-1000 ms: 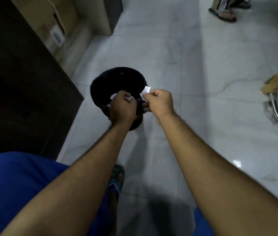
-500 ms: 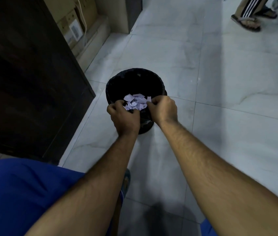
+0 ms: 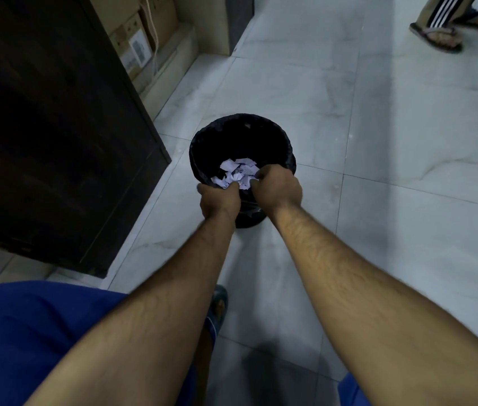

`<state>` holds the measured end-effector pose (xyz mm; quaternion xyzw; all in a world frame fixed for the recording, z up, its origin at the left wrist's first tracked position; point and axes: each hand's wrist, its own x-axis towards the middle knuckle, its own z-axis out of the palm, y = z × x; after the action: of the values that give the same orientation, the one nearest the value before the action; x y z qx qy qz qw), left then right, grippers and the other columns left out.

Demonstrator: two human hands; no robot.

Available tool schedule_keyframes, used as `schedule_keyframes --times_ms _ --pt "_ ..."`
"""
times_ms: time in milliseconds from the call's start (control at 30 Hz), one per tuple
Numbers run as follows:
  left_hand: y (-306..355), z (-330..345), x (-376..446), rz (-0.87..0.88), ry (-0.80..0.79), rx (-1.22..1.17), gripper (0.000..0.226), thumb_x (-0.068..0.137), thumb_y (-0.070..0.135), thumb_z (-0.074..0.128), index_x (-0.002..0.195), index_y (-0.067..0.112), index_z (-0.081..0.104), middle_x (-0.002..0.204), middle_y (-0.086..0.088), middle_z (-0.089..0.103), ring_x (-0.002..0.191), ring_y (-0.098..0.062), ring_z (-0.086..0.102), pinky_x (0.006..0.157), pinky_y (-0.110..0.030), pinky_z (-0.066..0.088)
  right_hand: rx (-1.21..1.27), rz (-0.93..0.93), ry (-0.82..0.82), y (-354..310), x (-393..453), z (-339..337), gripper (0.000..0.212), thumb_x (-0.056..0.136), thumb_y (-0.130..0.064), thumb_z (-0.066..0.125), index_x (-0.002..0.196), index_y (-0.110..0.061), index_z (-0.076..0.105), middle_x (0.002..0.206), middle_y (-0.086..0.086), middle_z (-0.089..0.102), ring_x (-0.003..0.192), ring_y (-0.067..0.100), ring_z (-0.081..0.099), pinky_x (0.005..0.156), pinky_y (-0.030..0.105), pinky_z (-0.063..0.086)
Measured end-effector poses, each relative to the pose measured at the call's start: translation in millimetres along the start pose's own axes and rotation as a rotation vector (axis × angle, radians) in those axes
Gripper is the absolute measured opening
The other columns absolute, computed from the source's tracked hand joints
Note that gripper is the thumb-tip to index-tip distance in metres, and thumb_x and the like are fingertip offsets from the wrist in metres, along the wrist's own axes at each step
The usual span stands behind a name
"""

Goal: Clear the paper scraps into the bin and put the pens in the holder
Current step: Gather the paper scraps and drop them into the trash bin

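Paper scraps lie heaped inside the black bin at centre frame, standing on the pale tiled floor. I see my left hand and right hand over the bin's near rim, fingers curled down at the scraps; whether they pinch any I cannot tell. Dark wooden cabinet fills the upper left.

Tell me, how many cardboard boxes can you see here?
2: one cardboard box with a white label, another behind it, both upper left beside the dark cabinet. More may be hidden.
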<state>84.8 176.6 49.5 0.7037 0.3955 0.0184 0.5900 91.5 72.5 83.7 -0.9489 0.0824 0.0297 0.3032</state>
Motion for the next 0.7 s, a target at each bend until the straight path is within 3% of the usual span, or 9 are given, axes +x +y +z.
schedule_keyframes --times_ms 67,133,233,367,500,600,700 --pt "0.4 2.8 1.4 -0.162 -0.103 -0.171 0.039 0.081 0.024 0.067 0.115 0.008 0.057 0.105 -0.009 0.067 0.086 -0.027 0.066 0.078 -0.040 0.059 0.050 0.014 -0.004 1.7 -0.4 3.4 0.029 0.087 -0.027 0.058 0.062 -0.014 0.056 0.063 0.000 0.056 0.065 0.023 0.056 0.049 0.023 0.030" --pt "6.7 3.6 -3.5 -0.285 -0.264 -0.361 0.024 0.089 0.014 0.058 0.112 0.007 0.064 0.094 -0.011 0.069 0.077 -0.026 0.067 0.062 -0.036 0.060 0.124 -0.002 -0.016 2.6 -2.8 7.7 0.036 0.086 -0.026 0.059 0.053 -0.017 0.047 0.057 -0.003 0.052 0.059 0.020 0.050 0.046 0.024 0.028" --pt "14.3 7.4 0.2 -0.314 -0.282 -0.416 0.033 0.095 0.007 0.048 0.126 0.007 0.059 0.088 -0.012 0.067 0.068 -0.024 0.063 0.046 -0.030 0.057 0.244 -0.018 -0.001 3.1 -6.9 11.6 0.017 0.085 -0.021 0.059 0.071 -0.017 0.067 0.071 -0.006 0.065 0.065 0.012 0.054 0.054 0.023 0.035" --pt "20.8 1.0 -3.0 -0.326 -0.229 -0.399 0.026 0.098 0.004 0.048 0.123 0.003 0.057 0.079 -0.011 0.059 0.063 -0.020 0.055 0.041 -0.027 0.051 0.309 -0.055 0.015 3.1 -12.5 21.0 0.016 0.085 -0.017 0.056 0.077 -0.011 0.069 0.071 -0.005 0.066 0.064 0.012 0.057 0.055 0.025 0.041" --pt "25.8 -24.1 4.2 -0.281 -0.137 -0.362 0.011 0.098 0.008 0.048 0.105 0.010 0.057 0.078 -0.006 0.054 0.061 -0.017 0.053 0.056 -0.031 0.050 0.352 -0.156 -0.003 -7.6 -14.3 39.1 0.020 0.085 -0.023 0.053 0.070 -0.015 0.064 0.081 0.000 0.066 0.073 0.014 0.060 0.061 0.026 0.043" --pt "29.6 -50.4 18.3 -0.168 -0.078 -0.253 0.030 0.098 0.016 0.048 0.127 0.010 0.053 0.092 -0.002 0.058 0.067 -0.013 0.054 0.062 -0.027 0.048 0.371 -0.246 -0.027 -33.2 -15.7 50.5 0.019 0.085 -0.024 0.055 0.078 -0.016 0.070 0.087 0.002 0.067 0.081 0.015 0.061 0.067 0.026 0.044" --pt "32.6 -75.9 29.0 -0.169 -0.019 -0.233 0.037 0.099 0.017 0.047 0.134 0.005 0.049 0.126 -0.012 0.061 0.087 -0.020 0.058 0.067 -0.029 0.048 0.365 -0.287 -0.069 -54.7 -15.2 64.2 0.018 0.087 -0.019 0.059 0.087 -0.009 0.074 0.093 0.007 0.069 0.087 0.018 0.062 0.071 0.030 0.049"
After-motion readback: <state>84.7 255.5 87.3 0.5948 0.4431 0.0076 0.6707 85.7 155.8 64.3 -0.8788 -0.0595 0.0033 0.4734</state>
